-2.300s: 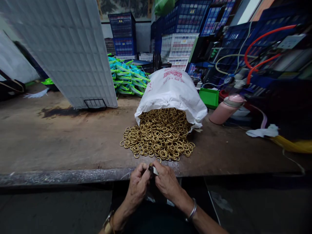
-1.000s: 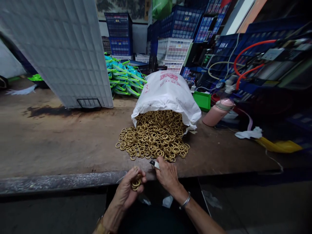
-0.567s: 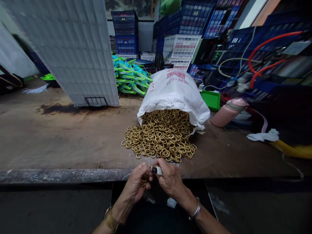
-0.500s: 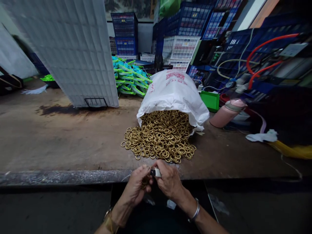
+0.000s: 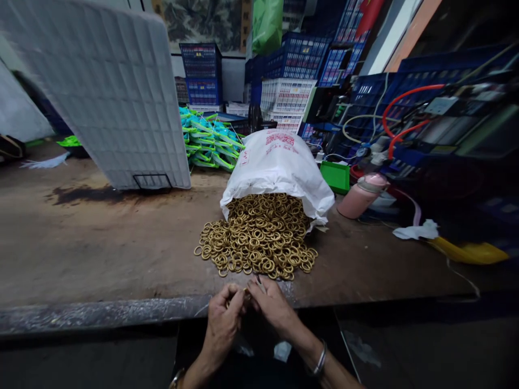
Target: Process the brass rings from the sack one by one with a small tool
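My left hand (image 5: 222,321) is closed at the table's front edge, with brass-coloured rings partly showing in its curled fingers. Beside it, my right hand (image 5: 276,307) is closed around a small light-coloured tool (image 5: 261,286) with a dark tip; most of the tool is hidden by the fingers. The fingertips of both hands meet or nearly meet. Just beyond them lies a heap of brass-coloured rings (image 5: 259,237), spilling from the mouth of a white sack (image 5: 279,165) with red print that rests on its side.
A tall white quilted panel (image 5: 121,97) stands on the wooden table (image 5: 121,248) at left. Green and turquoise items (image 5: 211,140) are piled behind. To the right are a green tray (image 5: 335,177), a pink bottle (image 5: 362,195) and red hoses (image 5: 391,116). Stacked crates (image 5: 287,96) fill the back.
The view has shifted, so the table scene sits lower and slightly left. My left hand has turned, its back now more upward. The tool in my right hand has tilted and shows less.
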Demonstrator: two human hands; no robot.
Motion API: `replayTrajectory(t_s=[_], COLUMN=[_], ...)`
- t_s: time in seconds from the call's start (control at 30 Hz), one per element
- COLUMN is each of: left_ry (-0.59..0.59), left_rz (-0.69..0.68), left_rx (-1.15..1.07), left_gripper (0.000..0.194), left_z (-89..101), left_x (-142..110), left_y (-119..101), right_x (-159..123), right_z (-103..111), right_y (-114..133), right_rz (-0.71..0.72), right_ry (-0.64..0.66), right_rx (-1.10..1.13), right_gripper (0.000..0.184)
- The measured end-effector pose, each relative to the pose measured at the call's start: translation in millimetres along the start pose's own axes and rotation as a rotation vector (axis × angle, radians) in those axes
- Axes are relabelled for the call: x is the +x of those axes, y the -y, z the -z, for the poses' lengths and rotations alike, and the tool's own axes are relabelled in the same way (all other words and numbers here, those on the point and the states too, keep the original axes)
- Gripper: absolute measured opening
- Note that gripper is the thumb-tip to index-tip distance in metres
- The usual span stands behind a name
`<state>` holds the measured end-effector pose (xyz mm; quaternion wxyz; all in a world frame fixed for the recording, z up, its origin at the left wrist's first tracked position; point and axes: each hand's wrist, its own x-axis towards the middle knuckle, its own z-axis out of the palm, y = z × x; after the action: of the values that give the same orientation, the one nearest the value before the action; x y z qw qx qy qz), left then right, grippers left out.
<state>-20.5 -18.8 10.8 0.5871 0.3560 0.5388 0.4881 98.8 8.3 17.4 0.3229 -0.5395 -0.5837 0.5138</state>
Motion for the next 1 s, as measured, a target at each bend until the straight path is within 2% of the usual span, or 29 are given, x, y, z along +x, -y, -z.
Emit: replayTrajectory(t_s=[0.07, 0.27, 0.43, 0.8, 1.0], left_ry=[0.007, 0.14, 0.188, 0.219, 0.189], left_rz=[-0.034, 0.144, 0.192, 0.182, 0.208], left_rx=[0.04, -0.153, -0.226, -0.292, -0.318], left_gripper=[0.035, 0.027, 0.027, 0.026, 0.028], left_z=[0.4, 5.9, 7.1, 5.0, 5.0], left_x=[-1.9, -3.5, -4.4, -7.0, -7.2], left_y=[-2.6, 2.4, 5.2, 0.8, -4.1], right_x=[0.5, 2.7, 1.4, 1.7, 1.4], right_z=[0.5, 1.1, 1.1, 2.4, 3.4], right_y=[-1.3, -1.2, 0.9, 0.4, -7.0], right_rz=[-0.029, 0.048, 0.103, 0.143, 0.196], right_ry=[0.038, -0.055, -0.043, 0.002, -0.082], right_rx=[0.049, -0.109, -0.171, -0.1, -0.304], right_gripper=[0.028, 0.02, 0.018, 0.021, 0.017])
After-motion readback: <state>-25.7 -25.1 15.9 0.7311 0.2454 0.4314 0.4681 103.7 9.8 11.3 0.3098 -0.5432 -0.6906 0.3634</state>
